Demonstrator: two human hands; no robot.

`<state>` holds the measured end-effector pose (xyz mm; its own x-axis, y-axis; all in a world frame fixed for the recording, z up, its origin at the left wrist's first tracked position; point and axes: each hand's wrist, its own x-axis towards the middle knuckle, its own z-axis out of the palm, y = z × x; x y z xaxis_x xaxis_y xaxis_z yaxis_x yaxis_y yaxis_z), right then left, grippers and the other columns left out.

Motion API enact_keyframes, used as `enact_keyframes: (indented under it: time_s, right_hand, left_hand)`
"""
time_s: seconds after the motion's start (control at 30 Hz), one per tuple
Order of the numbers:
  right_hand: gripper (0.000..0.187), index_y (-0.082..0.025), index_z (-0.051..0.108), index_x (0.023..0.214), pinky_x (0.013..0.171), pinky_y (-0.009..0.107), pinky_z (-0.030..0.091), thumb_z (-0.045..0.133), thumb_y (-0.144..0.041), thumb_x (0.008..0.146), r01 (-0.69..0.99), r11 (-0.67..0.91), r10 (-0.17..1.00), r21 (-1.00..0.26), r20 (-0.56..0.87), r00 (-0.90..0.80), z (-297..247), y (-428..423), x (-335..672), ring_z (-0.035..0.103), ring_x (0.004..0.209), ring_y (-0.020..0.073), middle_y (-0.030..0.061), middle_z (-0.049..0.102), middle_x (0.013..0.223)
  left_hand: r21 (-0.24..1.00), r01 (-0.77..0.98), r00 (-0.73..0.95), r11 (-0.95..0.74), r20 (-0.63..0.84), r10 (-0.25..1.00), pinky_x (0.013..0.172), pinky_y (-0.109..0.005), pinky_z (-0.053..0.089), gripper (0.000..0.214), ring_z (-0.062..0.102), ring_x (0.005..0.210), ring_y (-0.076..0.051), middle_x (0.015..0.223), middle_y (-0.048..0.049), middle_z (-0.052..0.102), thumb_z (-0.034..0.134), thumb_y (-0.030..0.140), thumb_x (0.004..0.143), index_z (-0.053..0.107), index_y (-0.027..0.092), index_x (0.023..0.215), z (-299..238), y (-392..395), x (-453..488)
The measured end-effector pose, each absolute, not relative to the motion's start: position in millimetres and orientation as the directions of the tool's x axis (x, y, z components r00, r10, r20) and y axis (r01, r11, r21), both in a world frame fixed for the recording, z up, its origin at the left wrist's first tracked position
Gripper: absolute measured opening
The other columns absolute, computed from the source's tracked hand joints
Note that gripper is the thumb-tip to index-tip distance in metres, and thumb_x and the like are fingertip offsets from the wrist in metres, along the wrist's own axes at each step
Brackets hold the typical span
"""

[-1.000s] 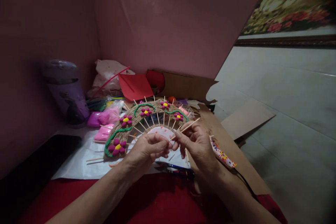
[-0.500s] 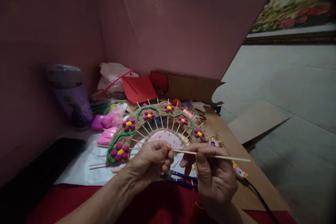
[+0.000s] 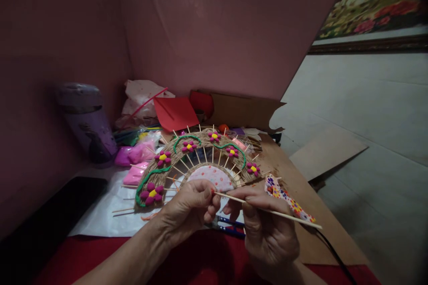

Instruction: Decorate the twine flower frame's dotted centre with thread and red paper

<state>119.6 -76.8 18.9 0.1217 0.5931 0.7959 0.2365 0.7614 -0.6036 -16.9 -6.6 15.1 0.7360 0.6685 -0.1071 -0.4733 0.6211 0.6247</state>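
Observation:
My left hand (image 3: pixel 194 205) pinches a small red bit (image 3: pixel 213 192), probably soft clay, between thumb and fingers. In my right hand (image 3: pixel 270 227) is a thin wooden skewer (image 3: pixel 284 214), its tip reaching the red bit. Behind both hands stands a half-round fan shape (image 3: pixel 177 151) woven of brown twine on wooden sticks. Magenta flowers (image 3: pixel 152 193) with yellow centres and green curling vines (image 3: pixel 150 176) decorate it. At its middle is a white half-disc (image 3: pixel 209 173) with red dots. Blue-handled snips (image 3: pixel 230 230) lie beneath my hands, partly hidden.
A purple tumbler (image 3: pixel 88 124) stands at left beside bags of pink clay (image 3: pixel 142 153). Red paper (image 3: pixel 175 113) leans at the back. Right of my hands, a flower-patterned object (image 3: pixel 289 200) with a black cord rests on cardboard (image 3: pixel 329 236). A dark flat object (image 3: pixel 67 205) is at left.
My right hand has shifted slightly left and down, and the skewer's far end has dipped. More of the flower-patterned object shows. My left hand keeps its pinch.

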Motion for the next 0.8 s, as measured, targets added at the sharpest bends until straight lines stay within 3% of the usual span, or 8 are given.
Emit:
enact_keyframes:
  time_s: [0.2, 0.4, 0.8]
  right_hand:
    - [0.024, -0.024, 0.048, 0.104, 0.059, 0.030, 0.054, 0.042, -0.006, 0.090, 0.234, 0.778, 0.577, -0.583, 0.811, 0.101, 20.6, -75.4, 119.5, 0.063, 0.073, 0.0145, 0.0048, 0.063, 0.095]
    - [0.027, -0.024, 0.046, 0.106, 0.057, 0.029, 0.053, 0.040, -0.004, 0.089, 0.254, 0.768, 0.598, -0.588, 0.800, 0.044, 17.6, -76.1, 123.2, 0.061, 0.068, 0.0132, 0.0058, 0.062, 0.098]
    - [0.030, -0.025, 0.046, 0.107, 0.071, 0.036, 0.054, 0.043, -0.003, 0.087, 0.268, 0.754, 0.614, -0.599, 0.789, 0.036, 16.7, -76.2, 124.6, 0.064, 0.079, 0.0162, 0.0057, 0.062, 0.099]
  left_hand:
    - [0.622, -0.490, 0.714, 0.611, -0.116, 0.691, 0.042, -0.015, 0.038, 0.029, 0.054, 0.051, -0.009, 0.057, -0.0027, 0.059, 0.084, 0.027, 0.053, 0.061, 0.011, 0.060, 14.5, -6.8, -17.2]
    - [0.619, -0.483, 0.723, 0.619, -0.116, 0.681, 0.038, -0.013, 0.035, 0.026, 0.050, 0.042, -0.005, 0.057, -0.0022, 0.061, 0.083, 0.025, 0.056, 0.062, 0.010, 0.062, 15.2, -7.4, -17.0]
    - [0.606, -0.488, 0.716, 0.628, -0.134, 0.685, 0.037, -0.013, 0.036, 0.024, 0.051, 0.040, -0.005, 0.055, -0.0025, 0.061, 0.083, 0.021, 0.055, 0.062, 0.010, 0.060, 17.4, -5.9, -16.2]
